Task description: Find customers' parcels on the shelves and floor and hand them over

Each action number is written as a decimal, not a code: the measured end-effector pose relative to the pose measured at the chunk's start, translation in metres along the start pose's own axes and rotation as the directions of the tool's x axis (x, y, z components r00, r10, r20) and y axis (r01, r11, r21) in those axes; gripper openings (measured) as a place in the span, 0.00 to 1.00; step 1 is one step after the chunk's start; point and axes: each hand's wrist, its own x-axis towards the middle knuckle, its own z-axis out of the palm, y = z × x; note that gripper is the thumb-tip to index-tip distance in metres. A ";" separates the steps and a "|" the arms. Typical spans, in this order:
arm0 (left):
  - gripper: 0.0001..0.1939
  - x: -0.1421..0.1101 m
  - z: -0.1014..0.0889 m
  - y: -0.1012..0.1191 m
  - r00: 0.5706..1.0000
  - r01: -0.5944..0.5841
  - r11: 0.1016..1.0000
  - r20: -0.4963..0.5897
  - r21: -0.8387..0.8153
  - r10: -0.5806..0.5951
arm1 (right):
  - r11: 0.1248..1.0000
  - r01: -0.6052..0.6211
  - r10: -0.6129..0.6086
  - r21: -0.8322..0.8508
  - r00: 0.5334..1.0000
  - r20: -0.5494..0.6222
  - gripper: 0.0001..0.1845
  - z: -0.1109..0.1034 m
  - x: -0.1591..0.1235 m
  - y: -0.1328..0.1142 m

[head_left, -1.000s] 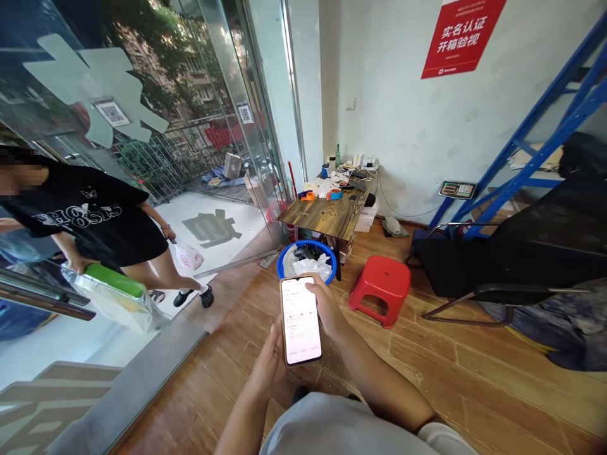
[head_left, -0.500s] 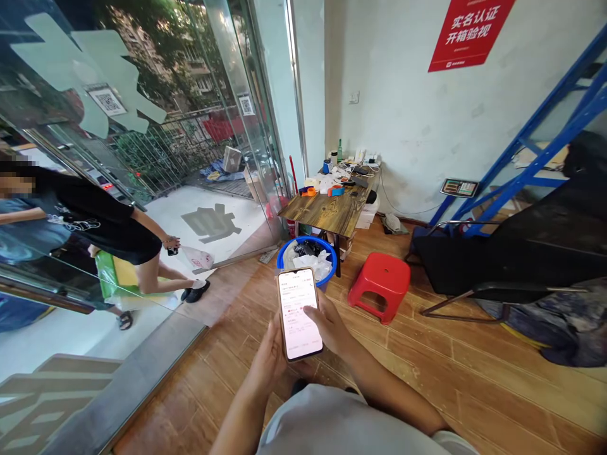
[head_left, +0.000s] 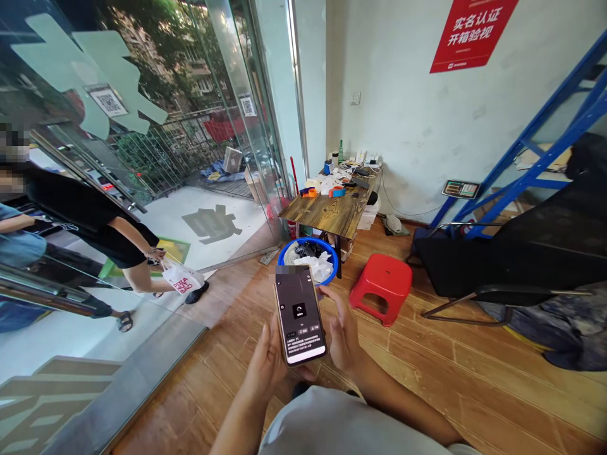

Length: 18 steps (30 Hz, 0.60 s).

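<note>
A smartphone (head_left: 301, 316) is gripped along its left side and from below by my left hand (head_left: 266, 360). Its screen shows a dark page with a small loading box in the middle and a white strip at the bottom. Just off the phone's right side is my right hand (head_left: 347, 338), its thumb lifted clear of the screen. The right index finger curves toward the phone's upper right edge; whether it touches there I cannot tell. The fingers behind the phone are hidden.
A blue bin (head_left: 336, 259) with bags stands beyond the phone, beside a cluttered wooden table (head_left: 327, 213). To the right are a red stool (head_left: 385, 278), a black chair (head_left: 459, 265) and a blue ladder (head_left: 535, 133). Outside the glass door, a person (head_left: 90, 208) carries a white bag (head_left: 183, 276).
The phone screen has turned from a white page to a dark loading page. My right thumb has come off the screen to the right. Outside, the person's bag has swung into clearer view.
</note>
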 end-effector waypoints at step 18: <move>0.43 -0.007 0.026 0.010 1.000 0.011 1.000 0.025 0.007 -0.011 | 0.980 0.187 -0.187 -0.063 0.982 0.007 0.31 -0.005 0.002 0.010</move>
